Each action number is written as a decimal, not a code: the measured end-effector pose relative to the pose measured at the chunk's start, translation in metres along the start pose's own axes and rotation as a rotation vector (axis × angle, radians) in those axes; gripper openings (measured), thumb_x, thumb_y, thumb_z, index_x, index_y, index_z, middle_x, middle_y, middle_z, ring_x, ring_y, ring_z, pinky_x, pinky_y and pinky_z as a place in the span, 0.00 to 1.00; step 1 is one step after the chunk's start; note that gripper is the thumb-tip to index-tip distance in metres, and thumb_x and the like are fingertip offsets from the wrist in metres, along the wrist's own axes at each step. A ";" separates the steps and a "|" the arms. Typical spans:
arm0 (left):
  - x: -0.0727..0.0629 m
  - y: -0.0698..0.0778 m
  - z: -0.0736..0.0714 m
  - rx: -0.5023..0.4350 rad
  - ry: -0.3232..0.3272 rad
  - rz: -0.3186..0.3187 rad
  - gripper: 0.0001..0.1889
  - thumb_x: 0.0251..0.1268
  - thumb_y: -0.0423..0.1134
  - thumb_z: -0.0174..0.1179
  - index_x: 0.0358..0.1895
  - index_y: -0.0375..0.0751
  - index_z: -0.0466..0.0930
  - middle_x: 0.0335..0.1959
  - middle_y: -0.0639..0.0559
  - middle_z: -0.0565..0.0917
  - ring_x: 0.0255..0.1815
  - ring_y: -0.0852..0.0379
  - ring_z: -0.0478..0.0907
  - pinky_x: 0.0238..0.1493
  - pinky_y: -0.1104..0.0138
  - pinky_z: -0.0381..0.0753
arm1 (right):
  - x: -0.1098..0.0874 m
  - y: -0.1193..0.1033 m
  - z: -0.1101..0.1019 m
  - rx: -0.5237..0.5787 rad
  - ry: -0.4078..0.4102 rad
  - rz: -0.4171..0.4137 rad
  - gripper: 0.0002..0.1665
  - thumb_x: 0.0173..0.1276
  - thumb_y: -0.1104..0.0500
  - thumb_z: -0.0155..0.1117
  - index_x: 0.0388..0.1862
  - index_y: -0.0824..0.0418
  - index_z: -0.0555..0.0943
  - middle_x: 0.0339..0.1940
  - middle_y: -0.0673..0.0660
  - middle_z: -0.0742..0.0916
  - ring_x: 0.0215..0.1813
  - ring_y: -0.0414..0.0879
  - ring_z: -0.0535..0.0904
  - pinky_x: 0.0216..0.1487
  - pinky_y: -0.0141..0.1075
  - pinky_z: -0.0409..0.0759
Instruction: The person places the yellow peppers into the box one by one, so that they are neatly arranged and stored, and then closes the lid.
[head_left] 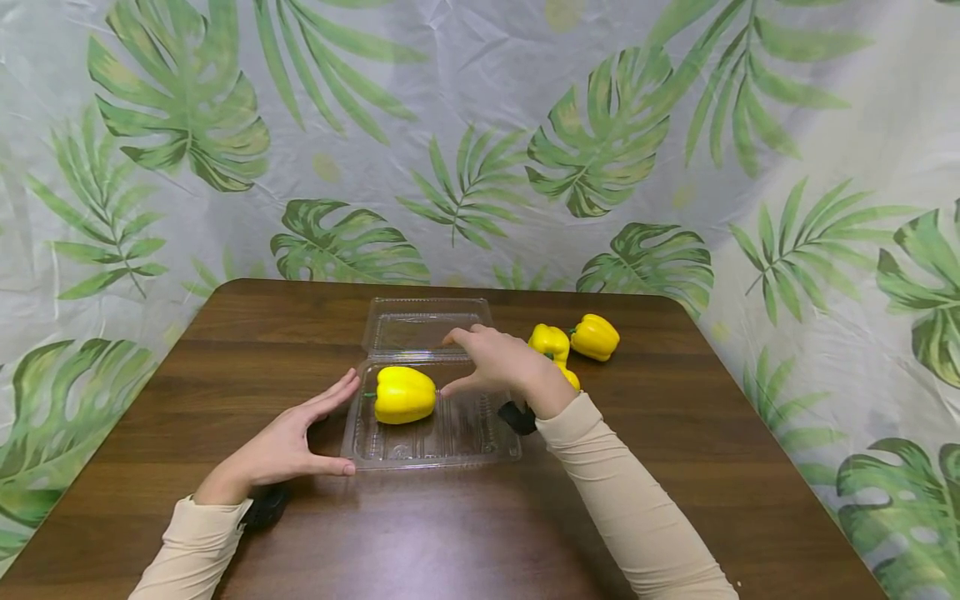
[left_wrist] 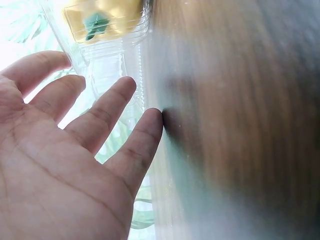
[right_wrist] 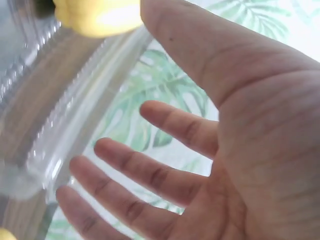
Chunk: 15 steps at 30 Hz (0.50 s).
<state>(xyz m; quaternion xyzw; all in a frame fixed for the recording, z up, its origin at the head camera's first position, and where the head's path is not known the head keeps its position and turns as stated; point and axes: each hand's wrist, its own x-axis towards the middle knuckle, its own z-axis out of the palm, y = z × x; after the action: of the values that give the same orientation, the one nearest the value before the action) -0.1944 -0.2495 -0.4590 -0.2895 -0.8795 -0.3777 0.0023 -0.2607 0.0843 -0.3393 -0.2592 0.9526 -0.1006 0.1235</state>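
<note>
Head view: yellow pepper point(head_left: 405, 396) lay in clear container point(head_left: 465, 431). Left hand point(head_left: 288, 442), right hand point(head_left: 501, 362) flanked it, fingers point(left_wrist: 106, 108) wide.

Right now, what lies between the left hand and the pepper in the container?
The side of the clear container, in the left wrist view.

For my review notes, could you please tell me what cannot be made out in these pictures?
Head view: part of the front loose pepper, hidden by the right wrist.
Head view: far right corner of the clear container base, behind the right grip.
Left wrist view: rest of the pepper in the base, cut off by the top edge.
Right wrist view: rest of a yellow thing, cut off at lower left.
</note>
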 end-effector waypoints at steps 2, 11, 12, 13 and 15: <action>0.000 0.000 0.000 0.002 -0.002 -0.005 0.61 0.51 0.54 0.85 0.87 0.50 0.58 0.90 0.43 0.56 0.86 0.37 0.59 0.72 0.87 0.46 | -0.005 0.005 -0.004 0.011 -0.014 0.019 0.47 0.69 0.37 0.77 0.80 0.52 0.72 0.75 0.62 0.78 0.71 0.58 0.79 0.69 0.55 0.80; 0.000 0.000 0.000 -0.002 -0.002 -0.006 0.60 0.52 0.55 0.84 0.87 0.50 0.58 0.89 0.42 0.56 0.87 0.41 0.59 0.72 0.87 0.47 | -0.027 0.031 -0.018 0.034 -0.071 0.075 0.49 0.70 0.38 0.76 0.82 0.56 0.69 0.76 0.64 0.78 0.73 0.58 0.77 0.72 0.54 0.79; 0.000 0.000 0.000 0.001 -0.001 -0.007 0.60 0.52 0.55 0.84 0.87 0.50 0.58 0.89 0.42 0.56 0.87 0.42 0.59 0.72 0.87 0.47 | -0.029 0.034 -0.019 0.036 -0.073 0.080 0.49 0.70 0.38 0.76 0.82 0.56 0.69 0.76 0.64 0.77 0.73 0.59 0.76 0.72 0.54 0.79; 0.000 0.000 0.000 0.001 -0.001 -0.011 0.61 0.51 0.55 0.84 0.87 0.51 0.58 0.90 0.44 0.56 0.87 0.44 0.58 0.72 0.87 0.47 | -0.032 0.036 -0.020 0.041 -0.075 0.084 0.49 0.70 0.39 0.76 0.82 0.57 0.69 0.77 0.64 0.77 0.75 0.59 0.75 0.74 0.55 0.77; 0.000 0.000 0.000 0.007 0.000 -0.010 0.61 0.51 0.55 0.85 0.87 0.51 0.58 0.90 0.44 0.56 0.87 0.45 0.58 0.72 0.87 0.47 | -0.035 0.042 -0.022 0.046 -0.074 0.084 0.49 0.70 0.40 0.77 0.82 0.57 0.69 0.78 0.64 0.77 0.75 0.60 0.75 0.74 0.55 0.77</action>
<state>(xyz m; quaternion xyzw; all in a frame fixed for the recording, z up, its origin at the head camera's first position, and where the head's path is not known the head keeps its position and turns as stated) -0.1939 -0.2497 -0.4587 -0.2851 -0.8822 -0.3748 0.0014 -0.2575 0.1411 -0.3231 -0.2195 0.9549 -0.1074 0.1689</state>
